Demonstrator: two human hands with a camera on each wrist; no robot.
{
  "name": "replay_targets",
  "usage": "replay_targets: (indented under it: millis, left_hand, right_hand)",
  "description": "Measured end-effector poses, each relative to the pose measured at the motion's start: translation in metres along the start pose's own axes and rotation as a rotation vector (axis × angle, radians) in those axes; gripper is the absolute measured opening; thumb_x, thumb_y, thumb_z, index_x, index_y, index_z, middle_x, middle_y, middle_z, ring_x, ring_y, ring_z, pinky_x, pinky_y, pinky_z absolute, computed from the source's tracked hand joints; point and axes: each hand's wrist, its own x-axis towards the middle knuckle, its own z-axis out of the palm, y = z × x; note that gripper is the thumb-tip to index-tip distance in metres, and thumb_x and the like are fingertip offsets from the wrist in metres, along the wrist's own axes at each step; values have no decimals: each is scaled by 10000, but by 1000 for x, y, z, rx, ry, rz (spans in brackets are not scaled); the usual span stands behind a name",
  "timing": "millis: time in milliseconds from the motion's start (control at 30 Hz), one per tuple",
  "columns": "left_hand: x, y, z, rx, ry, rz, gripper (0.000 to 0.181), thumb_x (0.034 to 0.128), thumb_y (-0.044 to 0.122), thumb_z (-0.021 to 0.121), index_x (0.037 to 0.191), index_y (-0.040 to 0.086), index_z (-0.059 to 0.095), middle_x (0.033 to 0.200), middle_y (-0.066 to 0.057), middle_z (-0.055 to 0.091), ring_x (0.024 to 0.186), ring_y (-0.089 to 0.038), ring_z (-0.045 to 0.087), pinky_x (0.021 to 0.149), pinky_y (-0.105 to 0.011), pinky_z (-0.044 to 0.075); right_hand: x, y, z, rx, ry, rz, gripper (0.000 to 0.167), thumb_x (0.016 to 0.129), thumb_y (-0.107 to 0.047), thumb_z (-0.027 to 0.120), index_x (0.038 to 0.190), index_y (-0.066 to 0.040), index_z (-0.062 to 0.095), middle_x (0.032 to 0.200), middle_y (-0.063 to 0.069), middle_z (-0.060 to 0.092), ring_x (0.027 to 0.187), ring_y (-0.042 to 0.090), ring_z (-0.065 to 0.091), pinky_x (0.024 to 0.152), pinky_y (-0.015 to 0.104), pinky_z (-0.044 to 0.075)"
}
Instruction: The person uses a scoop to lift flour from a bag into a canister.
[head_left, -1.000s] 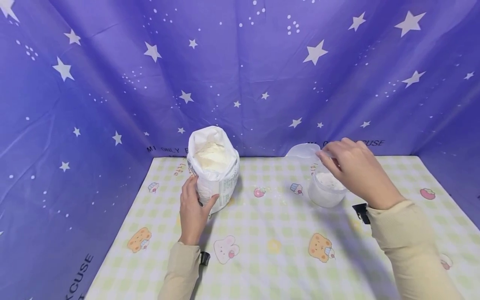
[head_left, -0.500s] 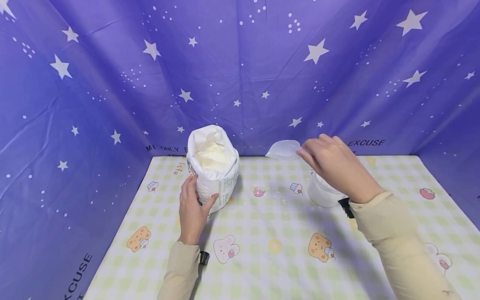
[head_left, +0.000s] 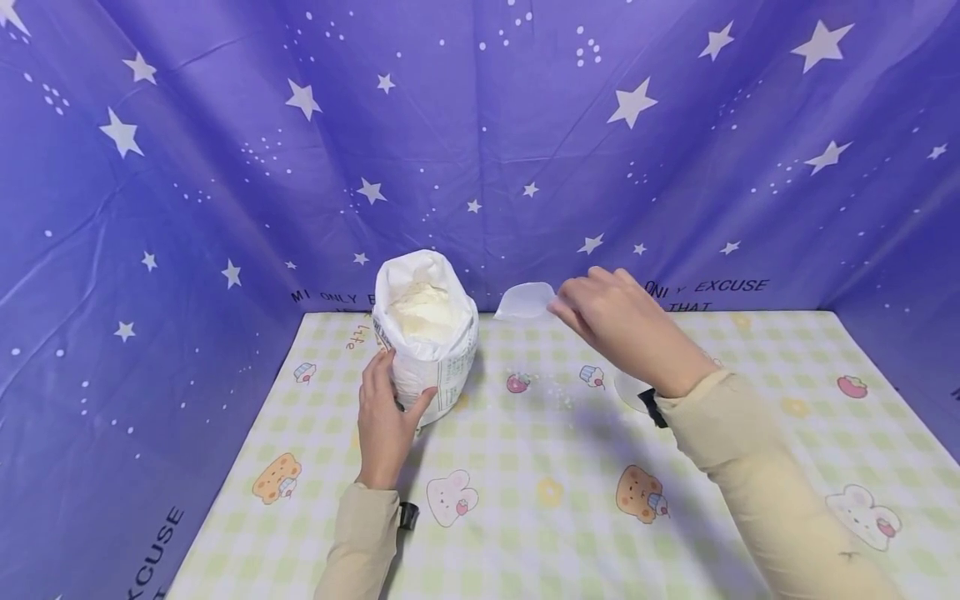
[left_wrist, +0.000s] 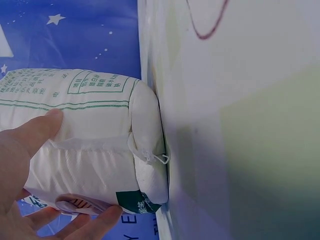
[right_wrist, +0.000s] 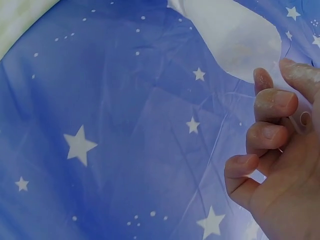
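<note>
An open white bag [head_left: 442, 375] of pale powder stands upright at the left centre of the table. My left hand [head_left: 386, 429] holds its near left side, thumb and fingers spread around it; in the left wrist view the fingers [left_wrist: 107, 217] lie along the printed bag [left_wrist: 90, 125]. My right hand [head_left: 622, 321] grips the handle of a translucent scoop [head_left: 527, 302] in the air, right of the bag. In the right wrist view the scoop [right_wrist: 240, 40] extends from the curled fingers [right_wrist: 270, 135]. A clear tub [head_left: 630, 390] is mostly hidden beneath my right wrist.
A green and white checked cloth [head_left: 510, 467] with cartoon prints covers the table. Some white powder is scattered on it [head_left: 558, 392] between bag and tub. A purple curtain [head_left: 480, 125] with stars rises behind the table and at both sides.
My right hand has moved left with the scoop, from above the tub toward the bag, and its wrist now covers most of the tub. My left hand and the bag have stayed in place.
</note>
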Motion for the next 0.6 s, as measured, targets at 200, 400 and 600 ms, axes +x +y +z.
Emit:
replay_targets:
  millis: [200, 400, 600]
  left_hand:
    - [0, 0, -1, -7, -16, -17, 845, 780, 309, 854, 1459, 74, 410, 1489, -154, 407, 1334, -368, 433, 1078, -536, 401]
    - [0, 0, -1, -9, -7, -16, 837, 778, 308, 855, 1453, 79, 417, 1487, -149, 411, 1330, -370, 436, 1068, -540, 408]
    - [0, 0, 0, -3, -7, -20, 829, 781, 312, 853, 1453, 90, 420, 1487, -143, 415, 1330, -366, 438, 1054, -545, 421]
  right_hand:
    - [8, -8, 3, -7, -21, -17, 257, 1016, -259, 553, 928, -52, 677, 802, 31, 630, 740, 219, 490, 679, 346, 379]
    - [14, -15, 8, 7, -19, -36, 258, 1019, -253, 548, 923, -54, 681, 777, 17, 623, 716, 205, 463, 665, 329, 350]
    - [21, -20, 12, -1, -27, -56, 252, 1020, -252, 549, 923, -61, 681, 764, 10, 623, 701, 198, 449, 652, 316, 327]
